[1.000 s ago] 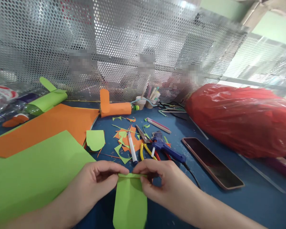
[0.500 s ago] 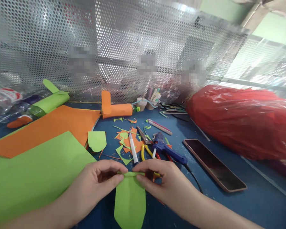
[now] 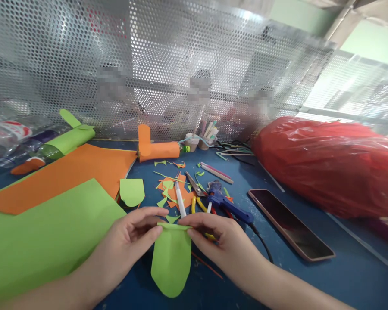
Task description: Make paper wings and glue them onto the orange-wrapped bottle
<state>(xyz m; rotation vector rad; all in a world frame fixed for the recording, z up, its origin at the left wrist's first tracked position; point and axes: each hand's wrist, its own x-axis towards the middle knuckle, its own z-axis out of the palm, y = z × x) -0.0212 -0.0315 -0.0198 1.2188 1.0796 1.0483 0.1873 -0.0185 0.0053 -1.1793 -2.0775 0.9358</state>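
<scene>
Both my hands hold a small green paper cutout (image 3: 171, 260) with a rounded lower end, just above the blue table (image 3: 310, 280). My left hand (image 3: 129, 241) pinches its top left corner between thumb and fingers. My right hand (image 3: 213, 239) pinches the top right corner, where the upper edge is folded over. Just beyond my fingers lie a white marker (image 3: 180, 199), yellow-handled scissors (image 3: 195, 193) and a blue glue gun (image 3: 228, 204) among green and orange paper scraps (image 3: 170, 189).
A large green sheet (image 3: 42, 237) and an orange sheet (image 3: 67, 170) lie at the left. An orange-wrapped bottle (image 3: 158, 150) and a green-wrapped bottle (image 3: 64, 138) lie near the perforated metal wall (image 3: 181, 56). A phone (image 3: 289, 224) and a red plastic bag (image 3: 326, 163) are at the right.
The green cutout has risen slightly and shifted left in my hands, so more of its rounded end shows. My fingers have moved along its folded top edge.
</scene>
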